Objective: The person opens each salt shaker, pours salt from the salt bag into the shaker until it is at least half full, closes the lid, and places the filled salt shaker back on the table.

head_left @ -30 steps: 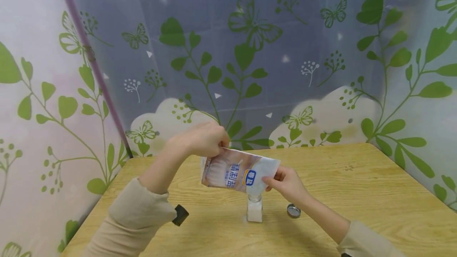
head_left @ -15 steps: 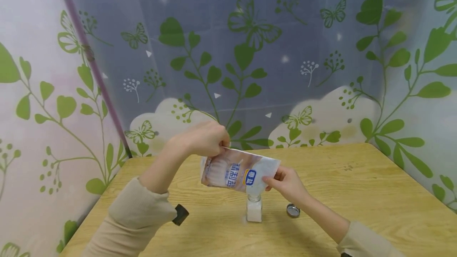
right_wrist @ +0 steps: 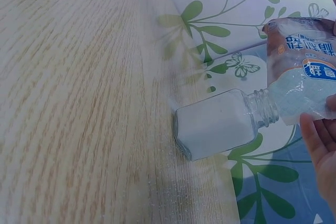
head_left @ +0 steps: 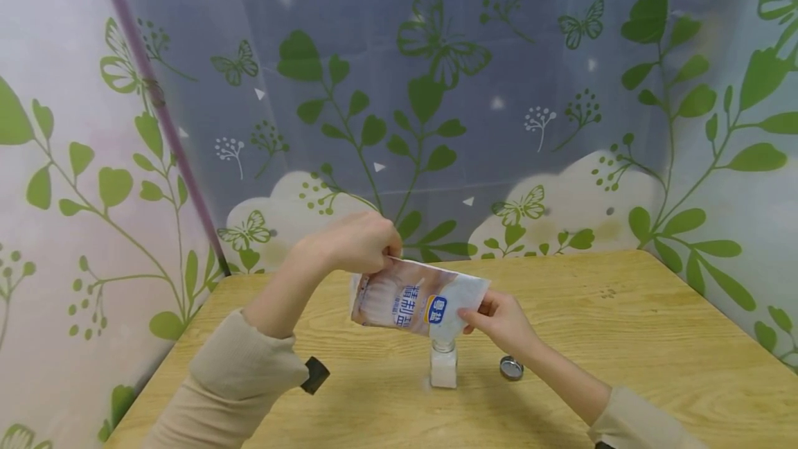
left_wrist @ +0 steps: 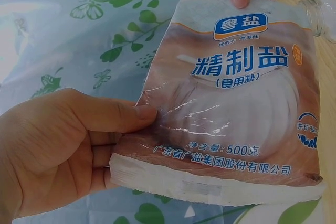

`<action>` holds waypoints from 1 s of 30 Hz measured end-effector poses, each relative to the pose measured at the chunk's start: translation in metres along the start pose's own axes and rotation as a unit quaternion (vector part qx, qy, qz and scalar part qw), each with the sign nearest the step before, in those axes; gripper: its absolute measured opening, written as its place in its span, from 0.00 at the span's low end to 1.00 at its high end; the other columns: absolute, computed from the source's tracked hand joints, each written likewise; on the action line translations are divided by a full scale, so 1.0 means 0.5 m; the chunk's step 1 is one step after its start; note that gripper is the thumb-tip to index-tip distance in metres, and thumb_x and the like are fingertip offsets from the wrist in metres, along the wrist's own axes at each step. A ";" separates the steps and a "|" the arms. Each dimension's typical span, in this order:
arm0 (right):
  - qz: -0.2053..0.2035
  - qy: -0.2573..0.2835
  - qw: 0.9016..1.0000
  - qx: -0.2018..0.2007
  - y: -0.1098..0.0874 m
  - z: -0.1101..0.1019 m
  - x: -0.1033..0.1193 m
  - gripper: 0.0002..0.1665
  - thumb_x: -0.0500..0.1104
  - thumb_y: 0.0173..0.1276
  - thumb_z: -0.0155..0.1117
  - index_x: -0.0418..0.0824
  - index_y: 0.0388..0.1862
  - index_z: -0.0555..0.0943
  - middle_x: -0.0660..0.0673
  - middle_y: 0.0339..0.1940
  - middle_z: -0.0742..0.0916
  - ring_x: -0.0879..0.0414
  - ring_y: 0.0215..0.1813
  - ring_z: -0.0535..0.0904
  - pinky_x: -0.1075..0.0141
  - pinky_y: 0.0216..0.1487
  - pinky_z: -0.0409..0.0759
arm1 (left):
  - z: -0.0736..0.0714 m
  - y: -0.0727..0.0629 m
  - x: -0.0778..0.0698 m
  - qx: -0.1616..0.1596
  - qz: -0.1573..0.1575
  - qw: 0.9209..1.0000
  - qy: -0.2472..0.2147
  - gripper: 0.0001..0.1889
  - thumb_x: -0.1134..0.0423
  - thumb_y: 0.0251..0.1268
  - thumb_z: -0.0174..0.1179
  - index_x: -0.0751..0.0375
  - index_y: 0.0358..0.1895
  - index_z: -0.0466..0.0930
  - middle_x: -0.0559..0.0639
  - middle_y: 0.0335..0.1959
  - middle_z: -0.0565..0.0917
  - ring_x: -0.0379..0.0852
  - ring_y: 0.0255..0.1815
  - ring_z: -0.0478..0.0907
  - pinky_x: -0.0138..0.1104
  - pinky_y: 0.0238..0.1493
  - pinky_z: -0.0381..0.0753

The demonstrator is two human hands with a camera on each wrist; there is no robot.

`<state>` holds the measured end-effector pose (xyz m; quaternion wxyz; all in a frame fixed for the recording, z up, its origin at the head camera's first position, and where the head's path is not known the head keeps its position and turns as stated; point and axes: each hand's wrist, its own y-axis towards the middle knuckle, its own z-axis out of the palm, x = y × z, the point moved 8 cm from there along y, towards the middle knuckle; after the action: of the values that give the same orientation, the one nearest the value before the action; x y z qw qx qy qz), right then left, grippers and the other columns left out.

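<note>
A brown and white printed salt bag (head_left: 399, 296) lies tilted on its side in the air over a small glass jar (head_left: 444, 366). My left hand (head_left: 364, 244) pinches the bag's sealed end, thumb on the printed face (left_wrist: 220, 103). At the opposite end my right hand (head_left: 501, 321) pinches the bag between thumb and fingers. The bag's lower corner meets the jar's threaded mouth (right_wrist: 265, 107). White salt fills most of the jar (right_wrist: 215, 124), which stands upright on the table.
A round silver lid (head_left: 512, 368) rests on the wooden table (head_left: 623, 338), right of the jar. Fine grains of salt (right_wrist: 170, 192) are scattered by the jar's base. A patterned curtain (head_left: 436, 123) stands behind the table.
</note>
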<state>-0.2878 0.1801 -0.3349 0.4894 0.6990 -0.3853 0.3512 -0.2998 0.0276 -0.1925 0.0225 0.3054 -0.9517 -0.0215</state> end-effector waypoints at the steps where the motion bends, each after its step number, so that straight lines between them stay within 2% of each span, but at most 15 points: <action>1: 0.001 0.000 1.000 0.000 0.000 0.000 0.000 0.12 0.29 0.61 0.60 0.20 0.40 0.75 0.30 0.32 0.83 0.60 0.25 0.78 0.66 0.28 0.80 | 0.000 0.000 0.000 0.001 0.000 1.000 -0.002 0.20 0.77 0.44 0.52 0.51 0.11 0.55 0.41 0.12 0.52 0.37 0.16 0.49 0.29 0.19 0.52; 30: 0.003 0.001 1.000 0.002 0.000 0.001 -0.003 0.13 0.29 0.61 0.60 0.20 0.41 0.75 0.30 0.33 0.83 0.59 0.26 0.79 0.66 0.29 0.80 | 0.000 -0.002 0.001 -0.002 0.002 1.000 -0.003 0.20 0.77 0.43 0.52 0.51 0.11 0.54 0.41 0.11 0.51 0.37 0.16 0.48 0.28 0.18 0.51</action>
<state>-0.2883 0.1799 -0.3363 0.4875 0.6987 -0.3858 0.3541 -0.2994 0.0264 -0.1928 0.0209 0.3032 -0.9524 -0.0245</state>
